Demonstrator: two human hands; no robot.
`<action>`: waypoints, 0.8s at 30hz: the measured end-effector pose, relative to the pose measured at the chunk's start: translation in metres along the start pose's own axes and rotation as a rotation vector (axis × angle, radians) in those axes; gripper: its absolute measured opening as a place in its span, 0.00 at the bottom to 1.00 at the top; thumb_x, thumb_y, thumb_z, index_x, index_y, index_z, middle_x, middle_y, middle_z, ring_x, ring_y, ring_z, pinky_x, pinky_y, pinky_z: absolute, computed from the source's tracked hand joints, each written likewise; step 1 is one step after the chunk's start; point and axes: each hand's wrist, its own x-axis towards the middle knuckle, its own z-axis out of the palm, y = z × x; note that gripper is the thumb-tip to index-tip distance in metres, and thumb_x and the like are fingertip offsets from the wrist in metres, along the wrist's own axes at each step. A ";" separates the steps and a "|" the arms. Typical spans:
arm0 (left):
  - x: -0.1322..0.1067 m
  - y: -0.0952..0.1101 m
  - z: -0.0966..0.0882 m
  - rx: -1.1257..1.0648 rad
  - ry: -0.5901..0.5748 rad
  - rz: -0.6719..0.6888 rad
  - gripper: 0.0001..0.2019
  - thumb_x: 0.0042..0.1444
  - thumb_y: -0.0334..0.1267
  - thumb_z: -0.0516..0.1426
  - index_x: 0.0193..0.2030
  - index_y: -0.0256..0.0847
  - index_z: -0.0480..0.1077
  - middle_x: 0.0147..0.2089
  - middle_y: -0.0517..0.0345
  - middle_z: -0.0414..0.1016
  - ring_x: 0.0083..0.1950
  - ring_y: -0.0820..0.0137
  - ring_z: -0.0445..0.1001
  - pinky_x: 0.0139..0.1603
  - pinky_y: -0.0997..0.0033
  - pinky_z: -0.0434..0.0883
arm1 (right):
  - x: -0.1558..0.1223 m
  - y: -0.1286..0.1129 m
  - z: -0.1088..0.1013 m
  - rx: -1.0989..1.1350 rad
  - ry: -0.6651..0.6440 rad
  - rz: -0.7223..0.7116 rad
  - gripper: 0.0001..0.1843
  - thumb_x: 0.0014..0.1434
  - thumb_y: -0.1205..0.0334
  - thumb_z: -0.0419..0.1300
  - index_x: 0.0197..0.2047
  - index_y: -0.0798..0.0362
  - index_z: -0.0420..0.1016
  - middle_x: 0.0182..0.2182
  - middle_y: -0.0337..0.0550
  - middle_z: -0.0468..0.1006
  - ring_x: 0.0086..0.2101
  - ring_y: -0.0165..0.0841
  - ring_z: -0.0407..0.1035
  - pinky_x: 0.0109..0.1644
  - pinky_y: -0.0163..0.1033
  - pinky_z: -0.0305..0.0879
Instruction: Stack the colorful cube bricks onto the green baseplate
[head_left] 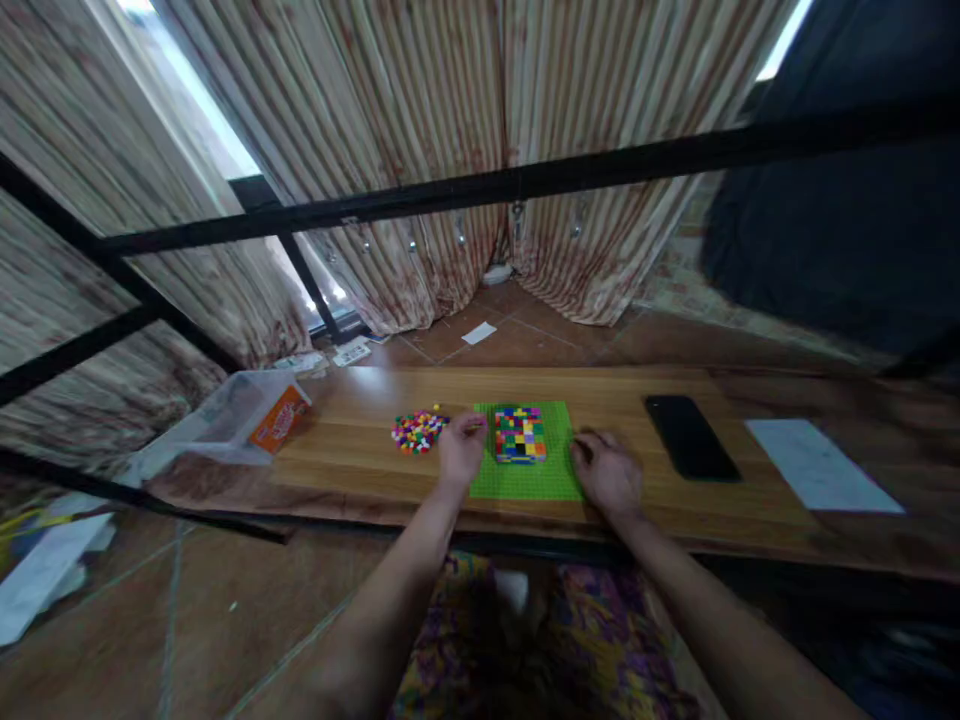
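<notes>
A green baseplate (534, 478) lies on the wooden table (360, 440), with a block of many-coloured small bricks (520, 433) built on its upper middle. A loose pile of coloured bricks (418, 431) lies to its left. My left hand (460, 449) rests at the plate's left edge, fingers pinched together near the built block; what they hold is too small to name. My right hand (604, 470) lies at the plate's right edge with fingers curled on the table.
A black phone (691, 437) lies right of the plate, and a white sheet (822, 466) further right. A clear plastic box (225, 420) with an orange label lies tipped at the table's left end. Black frame bars cross overhead; curtains hang behind.
</notes>
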 end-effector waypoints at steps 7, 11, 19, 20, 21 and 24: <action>0.003 0.008 0.016 0.004 -0.008 -0.011 0.10 0.45 0.22 0.60 0.34 0.37 0.76 0.32 0.58 0.79 0.34 0.73 0.77 0.41 0.73 0.73 | 0.000 -0.004 -0.004 0.033 0.004 0.012 0.15 0.64 0.55 0.52 0.45 0.49 0.77 0.43 0.44 0.76 0.40 0.37 0.71 0.42 0.39 0.63; 0.002 0.012 0.020 0.018 -0.010 -0.027 0.12 0.44 0.21 0.60 0.35 0.37 0.75 0.32 0.58 0.79 0.34 0.73 0.77 0.40 0.73 0.73 | 0.000 -0.003 -0.004 0.037 0.002 0.010 0.15 0.64 0.56 0.52 0.45 0.49 0.78 0.42 0.44 0.76 0.40 0.36 0.70 0.42 0.38 0.62; 0.002 0.016 0.021 0.141 -0.008 -0.022 0.13 0.44 0.22 0.60 0.37 0.36 0.75 0.30 0.58 0.78 0.33 0.72 0.77 0.39 0.73 0.73 | 0.000 -0.002 -0.003 0.036 0.008 0.009 0.14 0.63 0.56 0.52 0.45 0.49 0.77 0.42 0.44 0.76 0.40 0.36 0.70 0.42 0.38 0.62; 0.002 0.016 0.020 0.144 -0.012 -0.025 0.12 0.44 0.22 0.60 0.37 0.36 0.75 0.30 0.57 0.78 0.33 0.71 0.77 0.39 0.73 0.73 | 0.000 -0.002 -0.003 0.038 0.010 0.006 0.14 0.63 0.56 0.52 0.45 0.49 0.77 0.42 0.44 0.76 0.40 0.36 0.70 0.42 0.38 0.62; 0.002 0.015 0.019 0.144 -0.016 -0.029 0.12 0.44 0.23 0.61 0.37 0.36 0.75 0.31 0.57 0.78 0.34 0.71 0.77 0.40 0.72 0.73 | 0.000 -0.002 -0.003 0.040 0.014 0.005 0.15 0.63 0.56 0.52 0.45 0.50 0.77 0.42 0.44 0.76 0.40 0.36 0.70 0.42 0.38 0.62; 0.003 0.010 0.016 0.120 -0.003 -0.050 0.11 0.44 0.24 0.61 0.36 0.37 0.76 0.31 0.57 0.79 0.34 0.70 0.77 0.43 0.69 0.73 | 0.000 -0.002 -0.002 0.041 0.023 0.002 0.15 0.64 0.56 0.52 0.44 0.49 0.78 0.42 0.44 0.76 0.39 0.35 0.70 0.41 0.38 0.61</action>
